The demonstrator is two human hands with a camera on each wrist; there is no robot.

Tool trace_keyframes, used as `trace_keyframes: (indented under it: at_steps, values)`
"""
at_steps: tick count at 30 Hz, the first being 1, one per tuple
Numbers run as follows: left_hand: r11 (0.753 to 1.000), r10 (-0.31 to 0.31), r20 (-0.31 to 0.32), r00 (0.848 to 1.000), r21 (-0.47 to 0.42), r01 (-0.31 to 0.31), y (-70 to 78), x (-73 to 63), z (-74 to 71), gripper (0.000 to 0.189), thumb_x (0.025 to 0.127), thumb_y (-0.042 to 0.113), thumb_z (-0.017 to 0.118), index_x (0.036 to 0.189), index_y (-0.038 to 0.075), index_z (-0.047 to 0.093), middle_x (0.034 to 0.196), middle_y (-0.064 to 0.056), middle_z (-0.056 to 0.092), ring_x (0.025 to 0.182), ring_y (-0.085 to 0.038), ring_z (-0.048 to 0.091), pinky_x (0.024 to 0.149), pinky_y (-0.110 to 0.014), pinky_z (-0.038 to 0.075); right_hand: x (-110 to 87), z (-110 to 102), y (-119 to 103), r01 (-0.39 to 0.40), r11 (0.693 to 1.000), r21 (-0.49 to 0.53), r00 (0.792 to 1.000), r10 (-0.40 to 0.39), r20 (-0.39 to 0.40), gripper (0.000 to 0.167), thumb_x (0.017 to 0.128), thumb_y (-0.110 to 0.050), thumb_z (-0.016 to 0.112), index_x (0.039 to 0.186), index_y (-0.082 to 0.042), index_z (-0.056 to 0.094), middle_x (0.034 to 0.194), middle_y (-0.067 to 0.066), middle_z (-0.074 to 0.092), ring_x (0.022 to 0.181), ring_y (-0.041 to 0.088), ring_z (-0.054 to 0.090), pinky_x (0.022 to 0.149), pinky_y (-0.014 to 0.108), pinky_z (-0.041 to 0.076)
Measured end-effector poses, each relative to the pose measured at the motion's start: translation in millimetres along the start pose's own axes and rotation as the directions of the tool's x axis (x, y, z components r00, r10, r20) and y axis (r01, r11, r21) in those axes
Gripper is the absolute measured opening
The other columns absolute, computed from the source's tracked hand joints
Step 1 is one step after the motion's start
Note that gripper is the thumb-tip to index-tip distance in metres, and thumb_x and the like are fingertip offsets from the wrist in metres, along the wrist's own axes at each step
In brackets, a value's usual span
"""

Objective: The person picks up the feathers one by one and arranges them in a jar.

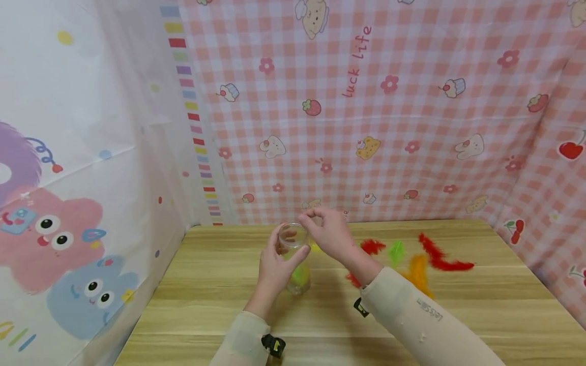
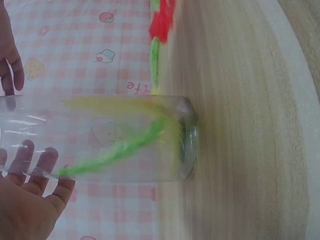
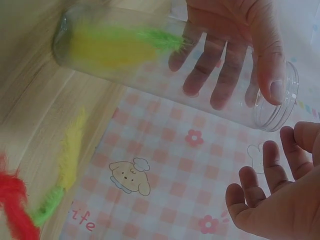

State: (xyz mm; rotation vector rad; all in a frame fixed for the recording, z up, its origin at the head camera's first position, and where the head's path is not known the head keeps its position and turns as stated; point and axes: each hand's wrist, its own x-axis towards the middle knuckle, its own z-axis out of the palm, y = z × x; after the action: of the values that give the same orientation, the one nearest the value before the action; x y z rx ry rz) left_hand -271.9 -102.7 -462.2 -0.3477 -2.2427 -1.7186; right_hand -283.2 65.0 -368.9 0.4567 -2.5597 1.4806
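Observation:
A clear, lidless jar (image 1: 294, 235) stands upright on the wooden table, with its mouth up. Inside it lie a green feather (image 2: 115, 151) and a yellow feather (image 3: 107, 52), seen through the wall near the bottom. My left hand (image 1: 276, 264) grips the jar's upper part, fingers behind and thumb across the front just below the threaded rim. My right hand (image 1: 330, 233) hovers beside the mouth, its fingers loosely bent and thumb near the index finger. Nothing shows between those fingers in the right wrist view.
To the right on the table (image 1: 215, 284) lie red feathers (image 1: 441, 256), a bright green feather (image 1: 397, 252) and an orange feather (image 1: 417, 274). Another yellow feather (image 3: 72, 150) lies behind my right hand. A pink checked cloth (image 1: 293, 168) hangs behind the table.

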Motion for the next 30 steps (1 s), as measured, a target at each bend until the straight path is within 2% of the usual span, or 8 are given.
trace_keyframes:
  at_steps: [4, 8, 9, 13, 16, 20, 26, 30]
  values:
    - [1.000, -0.005, -0.002, 1.000, -0.007, 0.005, 0.0, -0.5, -0.3, 0.071, 0.093, 0.034, 0.085, 0.154, 0.022, 0.049, 0.143, -0.001, 0.069, 0.130, -0.028, 0.064, 0.108, -0.050, 0.049, -0.4, -1, 2, -0.011, 1.000, 0.002, 1.000, 0.011, 0.007, 0.025, 0.108, -0.036, 0.065, 0.111, -0.015, 0.078, 0.120, 0.008, 0.079, 0.045, 0.011, 0.030, 0.045, 0.026, 0.032]
    - [1.000, -0.002, -0.005, 1.000, 0.003, 0.002, -0.6, -0.3, -0.3, 0.073, 0.093, 0.035, 0.085, 0.154, 0.019, 0.049, 0.142, 0.001, 0.070, 0.130, -0.028, 0.064, 0.107, -0.049, 0.050, -0.8, -3, 7, 0.008, 1.000, -0.005, 1.000, -0.008, 0.000, 0.026, 0.107, -0.035, 0.066, 0.112, -0.012, 0.079, 0.125, 0.008, 0.078, 0.047, 0.014, 0.030, 0.049, 0.030, 0.038]
    - [1.000, -0.002, -0.007, 1.000, 0.007, 0.002, -0.8, -0.1, -0.3, 0.073, 0.093, 0.035, 0.085, 0.154, 0.019, 0.049, 0.142, 0.001, 0.070, 0.129, -0.027, 0.065, 0.107, -0.048, 0.051, -0.9, -3, 8, 0.016, 1.000, -0.018, 1.000, -0.017, -0.004, 0.027, 0.107, -0.035, 0.066, 0.112, -0.012, 0.079, 0.125, 0.008, 0.078, 0.051, 0.013, 0.037, 0.053, 0.031, 0.043]
    - [1.000, -0.002, -0.009, 1.000, 0.003, 0.002, -1.1, 0.4, -0.5, 0.072, 0.093, 0.037, 0.085, 0.153, 0.021, 0.049, 0.142, -0.002, 0.070, 0.129, -0.026, 0.065, 0.107, -0.048, 0.050, -2.7, -5, 14, 0.021, 0.999, -0.043, 1.000, -0.022, -0.013, 0.027, 0.107, -0.035, 0.066, 0.110, -0.011, 0.080, 0.127, 0.008, 0.077, 0.093, 0.021, 0.068, 0.087, 0.045, 0.059]
    - [1.000, -0.005, -0.007, 1.000, -0.005, 0.005, -1.1, 0.5, -0.4, 0.072, 0.093, 0.038, 0.085, 0.153, 0.021, 0.050, 0.144, -0.007, 0.069, 0.129, -0.026, 0.064, 0.107, -0.048, 0.049, -4.5, -7, 19, 0.007, 0.999, -0.043, 1.000, -0.007, -0.010, 0.025, 0.107, -0.034, 0.066, 0.110, -0.013, 0.080, 0.130, 0.008, 0.076, 0.127, 0.028, 0.066, 0.105, 0.055, 0.055]
    - [1.000, -0.011, -0.003, 1.000, -0.006, 0.011, -1.6, 0.4, 0.1, 0.074, 0.093, 0.039, 0.085, 0.154, 0.020, 0.049, 0.145, -0.009, 0.069, 0.128, -0.025, 0.064, 0.107, -0.047, 0.048, -6.9, -9, 25, -0.019, 0.999, -0.036, 1.000, 0.019, -0.012, 0.024, 0.108, -0.034, 0.066, 0.110, -0.015, 0.080, 0.130, 0.006, 0.076, 0.124, 0.027, 0.067, 0.103, 0.053, 0.056]
    - [1.000, -0.023, -0.009, 1.000, 0.000, 0.023, -2.4, 0.2, 0.5, 0.072, 0.092, 0.039, 0.085, 0.153, 0.025, 0.050, 0.142, 0.002, 0.069, 0.128, -0.021, 0.064, 0.107, -0.046, 0.048, -10.8, -10, 35, -0.025, 0.999, -0.038, 1.000, 0.025, -0.009, 0.022, 0.108, -0.031, 0.066, 0.105, -0.014, 0.080, 0.116, 0.006, 0.077, 0.095, 0.021, 0.061, 0.080, 0.037, 0.053]
    - [1.000, -0.024, -0.014, 1.000, 0.004, 0.024, -3.3, 0.7, 0.8, 0.072, 0.092, 0.040, 0.086, 0.153, 0.027, 0.050, 0.142, 0.002, 0.070, 0.127, -0.021, 0.064, 0.107, -0.046, 0.048, -14.3, -11, 41, -0.042, 0.998, -0.045, 0.999, 0.042, 0.002, 0.022, 0.108, -0.031, 0.066, 0.104, -0.014, 0.079, 0.112, 0.005, 0.076, 0.090, 0.021, 0.057, 0.077, 0.033, 0.050]
